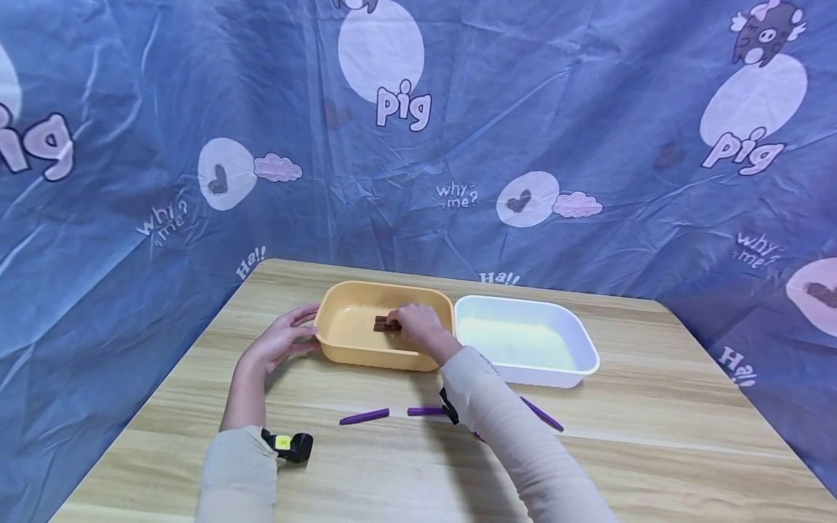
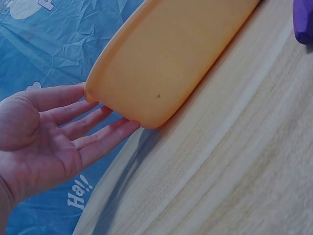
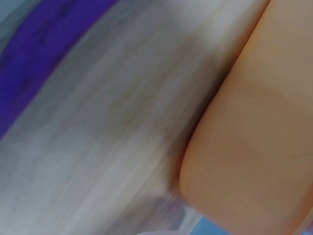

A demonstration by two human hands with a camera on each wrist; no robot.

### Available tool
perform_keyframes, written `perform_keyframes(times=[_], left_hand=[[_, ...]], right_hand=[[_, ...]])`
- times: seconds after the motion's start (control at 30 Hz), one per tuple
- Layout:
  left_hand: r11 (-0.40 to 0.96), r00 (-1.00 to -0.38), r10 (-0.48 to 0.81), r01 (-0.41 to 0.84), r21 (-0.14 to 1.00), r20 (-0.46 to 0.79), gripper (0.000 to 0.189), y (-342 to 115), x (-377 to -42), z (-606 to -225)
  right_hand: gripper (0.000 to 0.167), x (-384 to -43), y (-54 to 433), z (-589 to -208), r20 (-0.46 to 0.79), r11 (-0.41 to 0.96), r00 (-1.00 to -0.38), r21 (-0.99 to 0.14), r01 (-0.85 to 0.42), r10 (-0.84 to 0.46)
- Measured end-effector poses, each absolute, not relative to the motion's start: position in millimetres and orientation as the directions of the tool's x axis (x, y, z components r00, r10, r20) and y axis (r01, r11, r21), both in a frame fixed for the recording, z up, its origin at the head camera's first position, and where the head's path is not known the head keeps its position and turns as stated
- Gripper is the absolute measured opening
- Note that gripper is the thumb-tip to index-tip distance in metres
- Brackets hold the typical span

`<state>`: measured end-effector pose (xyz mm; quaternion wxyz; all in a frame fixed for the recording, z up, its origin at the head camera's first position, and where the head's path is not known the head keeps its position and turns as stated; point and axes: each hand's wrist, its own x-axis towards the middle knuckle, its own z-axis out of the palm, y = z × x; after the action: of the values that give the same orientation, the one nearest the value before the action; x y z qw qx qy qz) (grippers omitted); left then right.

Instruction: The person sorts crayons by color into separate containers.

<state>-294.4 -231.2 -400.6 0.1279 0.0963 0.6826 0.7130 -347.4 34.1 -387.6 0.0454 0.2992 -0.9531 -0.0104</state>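
Observation:
My left hand (image 1: 284, 340) is at the left end of the orange bin (image 1: 366, 357), its fingers extended and fingertips against the end wall; the left wrist view shows the open palm (image 2: 44, 132) beside the bin. Inside that bin lie short dark brown sticks (image 1: 381, 325), side by side on the floor. My right hand (image 1: 420, 323) reaches in over the front wall, fingers curled down at the right end of the brown sticks, pinching there. The hand covers that end of them. In the right wrist view only the bin's outer wall (image 3: 259, 137) shows, without the hand.
A white bin (image 1: 582, 367) stands against the orange one's right side. Several purple sticks (image 1: 364, 416) lie on the wooden table (image 1: 654, 436) in front of the bins, some partly behind the right sleeve (image 1: 516, 428). A blue printed cloth (image 1: 405, 181) hangs behind.

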Motion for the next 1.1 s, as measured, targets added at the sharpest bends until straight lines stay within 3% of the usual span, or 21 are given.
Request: perform_keyframes(times=[0.4, 0.57, 0.93, 1.1], left_hand=[[-0.046, -0.947, 0.317, -0.062, 0.997, -0.044, 0.060, -231, -294, -401], [-0.051, -0.947, 0.318, -0.062, 0.997, -0.043, 0.060, -231, -294, -400], [-0.050, -0.949, 0.314, -0.060, 0.997, -0.041, 0.059, -231, -295, -400], [-0.038, -0.947, 0.318, -0.058, 0.998, -0.043, 0.059, -232, -296, -400]], right_hand=[[0.038, -343, 43, -373, 0.109, 0.835, -0.830, -0.004, -0.551, -0.547], [0.038, -338, 58, -355, 0.219, 0.800, -0.791, -0.064, -0.597, -0.572], [0.032, -315, 107, -323, 0.426, 0.719, -0.669, -0.060, -0.692, -0.609], [0.032, -301, 137, -313, 0.444, 0.730, -0.686, -0.099, -0.676, -0.576]])
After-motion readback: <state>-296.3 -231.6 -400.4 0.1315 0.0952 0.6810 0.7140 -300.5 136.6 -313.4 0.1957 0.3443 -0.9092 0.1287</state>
